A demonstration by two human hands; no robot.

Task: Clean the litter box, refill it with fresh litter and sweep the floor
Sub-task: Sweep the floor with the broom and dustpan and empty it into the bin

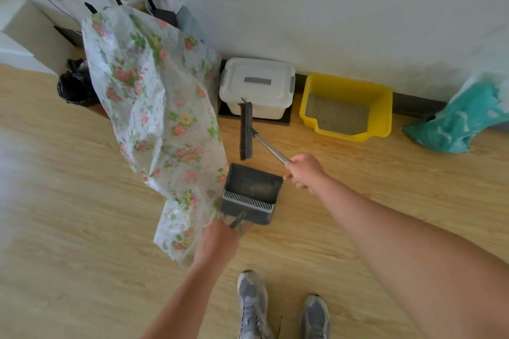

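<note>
A: While the right hand [304,172] keeps its fingers curled tight round the metal pole of the broom [246,131], where is the brush head?

B: Low over the wooden floor [82,201], in front of the white lidded bin [257,82], bristles turned left. It is apart from the dustpan [252,187], which lies nearer the person with its mouth towards the wall.

A: And the left hand [217,242]?

B: It grips the dustpan's handle. A translucent floral sheet [154,96] hangs over the knuckles, so I cannot tell whether the fingers also pinch the sheet.

A: Anything in the pan?

B: A pale dusting of grit behind its row of comb teeth.

A: Where is the litter box [382,107]?

B: Against the wall, just right of the white bin. It is yellow, with a flat grey layer of litter [336,117] inside. A teal bag [454,121] slumps farther right, near the box.

A: And on the left?

B: A black bag [75,88] sits behind the sheet's edge. Two grey shoes [252,303] stand at the bottom.
</note>
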